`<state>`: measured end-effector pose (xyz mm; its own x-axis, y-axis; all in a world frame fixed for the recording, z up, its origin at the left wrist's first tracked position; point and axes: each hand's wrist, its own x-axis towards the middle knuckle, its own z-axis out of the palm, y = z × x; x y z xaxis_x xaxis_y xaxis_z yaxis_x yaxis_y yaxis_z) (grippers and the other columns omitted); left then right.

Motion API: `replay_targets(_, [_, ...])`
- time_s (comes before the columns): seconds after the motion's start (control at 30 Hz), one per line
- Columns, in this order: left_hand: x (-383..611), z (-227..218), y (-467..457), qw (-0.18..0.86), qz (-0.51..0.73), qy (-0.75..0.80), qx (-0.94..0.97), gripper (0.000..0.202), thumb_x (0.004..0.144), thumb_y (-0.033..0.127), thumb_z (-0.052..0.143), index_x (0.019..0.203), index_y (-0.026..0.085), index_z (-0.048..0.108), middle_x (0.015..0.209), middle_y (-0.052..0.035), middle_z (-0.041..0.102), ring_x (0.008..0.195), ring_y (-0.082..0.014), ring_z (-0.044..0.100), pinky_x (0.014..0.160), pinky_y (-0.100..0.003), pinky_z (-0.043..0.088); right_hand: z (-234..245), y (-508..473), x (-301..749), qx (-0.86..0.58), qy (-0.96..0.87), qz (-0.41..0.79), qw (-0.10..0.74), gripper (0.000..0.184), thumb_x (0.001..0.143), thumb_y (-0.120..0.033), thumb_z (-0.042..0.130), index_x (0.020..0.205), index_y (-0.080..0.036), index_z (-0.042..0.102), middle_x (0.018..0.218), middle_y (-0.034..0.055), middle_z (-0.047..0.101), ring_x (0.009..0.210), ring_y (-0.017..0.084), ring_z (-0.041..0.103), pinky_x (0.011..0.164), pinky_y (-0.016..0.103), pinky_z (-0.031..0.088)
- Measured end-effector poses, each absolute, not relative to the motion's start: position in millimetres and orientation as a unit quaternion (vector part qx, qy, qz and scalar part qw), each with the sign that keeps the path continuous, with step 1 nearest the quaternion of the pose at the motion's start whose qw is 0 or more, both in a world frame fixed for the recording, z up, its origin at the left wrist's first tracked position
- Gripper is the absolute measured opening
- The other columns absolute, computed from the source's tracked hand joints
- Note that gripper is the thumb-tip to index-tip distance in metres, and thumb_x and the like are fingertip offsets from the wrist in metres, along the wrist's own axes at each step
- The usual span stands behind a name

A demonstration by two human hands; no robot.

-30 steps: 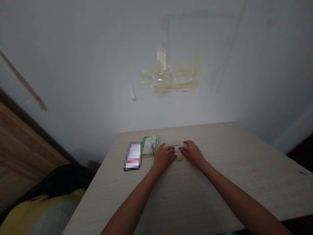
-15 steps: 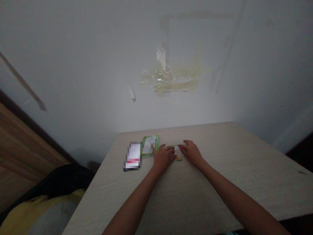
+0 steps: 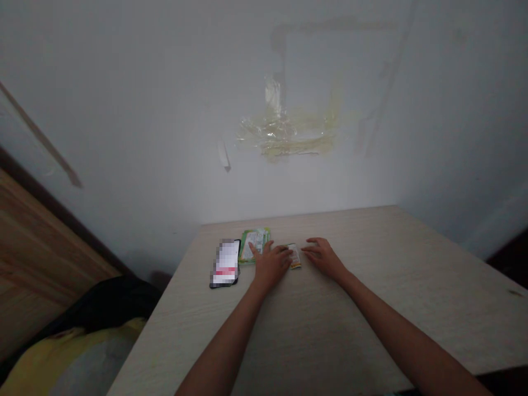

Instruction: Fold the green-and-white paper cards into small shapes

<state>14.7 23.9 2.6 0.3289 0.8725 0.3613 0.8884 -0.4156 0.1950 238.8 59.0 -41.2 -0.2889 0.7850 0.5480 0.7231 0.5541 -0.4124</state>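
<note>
A small yellow-edged sachet (image 3: 295,256) lies flat on the pale wooden table (image 3: 371,308). My left hand (image 3: 270,265) rests palm down just left of it, fingers spread, fingertips touching the sachet's left side. My right hand (image 3: 324,256) lies flat a little to the right of the sachet, fingers stretched out, a small gap between them and the packet. A larger green packet (image 3: 252,244) lies beyond my left hand, its near corner under my left fingers.
A phone (image 3: 225,263) with a lit screen lies left of the green packet. The table butts against a white wall with tape remains (image 3: 284,132). A dark and yellow bundle (image 3: 78,341) sits low at the left, beside wooden panelling.
My left hand has slid the small sachet a little to the left. My right hand has come off the sachet and now lies beside it.
</note>
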Motion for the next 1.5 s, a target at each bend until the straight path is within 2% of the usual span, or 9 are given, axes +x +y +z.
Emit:
replay_targets(0.17, [12.9, 4.2, 23.9, 0.016, -0.195, -0.546, -0.815, 0.026, 0.088, 0.047, 0.055, 0.111, 0.048, 0.065, 0.125, 0.0048, 0.065, 0.132, -0.0344, 0.037, 0.099, -0.078, -0.016, -35.1, 52.9, 232.2, -0.438, -0.826, 0.043, 0.352, 0.017, 0.086, -0.027, 0.061, 0.094, -0.028, 0.076, 0.117, 0.0095, 0.060, 0.112, 0.024, 0.052, 0.098, 0.043, 0.044])
replay_targets(0.33, [12.8, -1.3, 26.2, 0.002, -0.202, -0.544, -0.815, 0.029, 0.085, 0.056, 0.054, 0.112, 0.050, 0.064, 0.127, 0.0062, 0.063, 0.133, -0.0356, 0.036, 0.096, -0.078, -0.020, -31.2, 51.2, 226.5, -0.456, -0.826, 0.040, 0.328, 0.019, 0.087, -0.028, 0.061, 0.099, -0.029, 0.075, 0.111, 0.0097, 0.059, 0.106, 0.024, 0.054, 0.093, 0.040, 0.045])
replay_targets(0.53, [11.2, -5.9, 27.6, 0.009, -0.208, -0.547, -0.811, 0.032, 0.085, 0.060, 0.052, 0.114, 0.052, 0.062, 0.128, 0.0064, 0.062, 0.132, -0.0385, 0.037, 0.095, -0.080, -0.019, -26.7, 48.7, 223.8, -0.442, -0.835, 0.036, 0.325, 0.019, 0.086, -0.025, 0.061, 0.097, -0.027, 0.076, 0.105, 0.0095, 0.060, 0.101, 0.022, 0.055, 0.090, 0.038, 0.047])
replay_targets(0.7, [11.4, -4.7, 26.4, 0.018, -0.219, -0.538, -0.814, 0.032, 0.085, 0.058, 0.053, 0.114, 0.050, 0.063, 0.128, 0.0074, 0.063, 0.131, -0.0379, 0.037, 0.096, -0.075, -0.024, -21.1, 44.3, 221.8, -0.412, -0.849, 0.032, 0.330, 0.018, 0.084, -0.020, 0.061, 0.092, -0.023, 0.076, 0.101, 0.0093, 0.061, 0.098, 0.021, 0.056, 0.089, 0.036, 0.047])
replay_targets(0.83, [11.3, -3.9, 26.6, 0.025, -0.216, -0.529, -0.820, 0.033, 0.085, 0.058, 0.053, 0.115, 0.049, 0.063, 0.126, 0.0077, 0.064, 0.132, -0.0362, 0.037, 0.100, -0.072, -0.023, -19.3, 43.9, 222.8, -0.388, -0.862, 0.033, 0.325, 0.016, 0.082, -0.017, 0.061, 0.086, -0.022, 0.076, 0.097, 0.0081, 0.064, 0.099, 0.021, 0.056, 0.089, 0.037, 0.047])
replay_targets(1.2, [10.9, -5.2, 27.9, 0.032, -0.198, -0.534, -0.821, 0.033, 0.087, 0.059, 0.049, 0.116, 0.051, 0.061, 0.129, 0.0075, 0.062, 0.134, -0.0352, 0.035, 0.101, -0.074, -0.019, -20.3, 38.5, 230.3, -0.318, -0.888, 0.064, 0.327, 0.015, 0.080, -0.012, 0.062, 0.081, -0.023, 0.073, 0.092, 0.0050, 0.069, 0.109, 0.023, 0.054, 0.093, 0.038, 0.048])
replay_targets(1.5, [10.8, -7.9, 29.1, 0.031, -0.200, -0.537, -0.819, 0.033, 0.086, 0.059, 0.050, 0.117, 0.051, 0.060, 0.129, 0.0069, 0.062, 0.134, -0.0368, 0.035, 0.099, -0.076, -0.019, -8.6, 26.1, 232.7, -0.281, -0.916, 0.042, 0.282, 0.022, 0.077, -0.007, 0.060, 0.086, -0.022, 0.073, 0.092, 0.0054, 0.070, 0.109, 0.023, 0.056, 0.093, 0.039, 0.048])
